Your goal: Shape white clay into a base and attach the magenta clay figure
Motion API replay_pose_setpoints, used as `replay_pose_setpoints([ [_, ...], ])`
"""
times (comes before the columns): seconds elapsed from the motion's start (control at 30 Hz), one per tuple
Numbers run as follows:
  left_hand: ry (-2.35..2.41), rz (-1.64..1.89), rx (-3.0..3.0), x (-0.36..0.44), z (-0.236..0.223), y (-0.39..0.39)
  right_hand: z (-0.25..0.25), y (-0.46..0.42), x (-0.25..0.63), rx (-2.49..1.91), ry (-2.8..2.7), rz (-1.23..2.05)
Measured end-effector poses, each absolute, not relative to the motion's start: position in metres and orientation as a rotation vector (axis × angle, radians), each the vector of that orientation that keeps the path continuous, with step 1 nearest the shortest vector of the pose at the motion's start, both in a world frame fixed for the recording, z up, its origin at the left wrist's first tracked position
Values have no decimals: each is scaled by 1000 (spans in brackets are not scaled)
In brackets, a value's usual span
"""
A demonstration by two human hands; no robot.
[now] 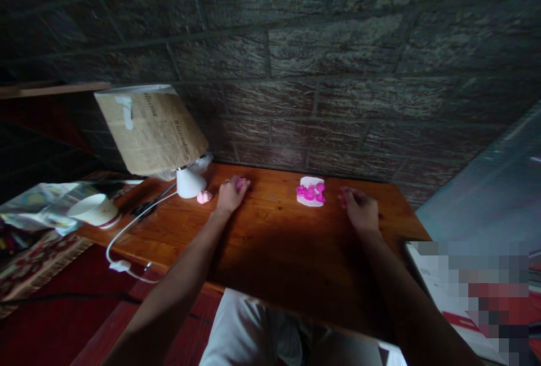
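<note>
My left hand (230, 194) rests on the table near the wall, its fingers curled round a pink lump of modelling clay (242, 184). A pale pink, crumpled lump (204, 197) lies just left of that hand, by the lamp base. Between my hands sits a flat white slab (311, 180) with bright pink moulded shapes (310, 192) on top, one of them like a small rose. Right of the slab, my right hand (362, 208) is closed, with a dim reddish-pink patch at its fingertips; I cannot make out what it holds.
A table lamp (154, 129) with a paper-covered shade stands left on the wooden table (270, 242), its white cord (122, 236) hanging over the front edge. A white cup (95, 210) and dark scissors-like tool (147, 208) lie beyond it. A brick wall (296, 73) backs the table.
</note>
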State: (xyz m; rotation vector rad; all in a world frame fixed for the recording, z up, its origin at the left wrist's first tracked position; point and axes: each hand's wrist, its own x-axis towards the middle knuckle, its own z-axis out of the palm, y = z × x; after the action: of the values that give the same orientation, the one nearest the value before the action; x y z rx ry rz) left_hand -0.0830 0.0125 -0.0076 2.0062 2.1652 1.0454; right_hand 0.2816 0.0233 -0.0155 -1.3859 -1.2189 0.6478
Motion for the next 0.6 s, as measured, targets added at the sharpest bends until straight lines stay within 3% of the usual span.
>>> replay_pose_setpoints([
  [0.2, 1569, 967, 2297, -52, -15, 8, -3, 13, 280, -1384, -1146, 607],
  [0.4, 1660, 924, 2277, -51, -18, 8, 5, 3, 271, -1320, -1142, 638],
  [0.6, 1648, 960, 2136, -53, -21, 14, 14, -19, 247, -1183, -1338, 390],
])
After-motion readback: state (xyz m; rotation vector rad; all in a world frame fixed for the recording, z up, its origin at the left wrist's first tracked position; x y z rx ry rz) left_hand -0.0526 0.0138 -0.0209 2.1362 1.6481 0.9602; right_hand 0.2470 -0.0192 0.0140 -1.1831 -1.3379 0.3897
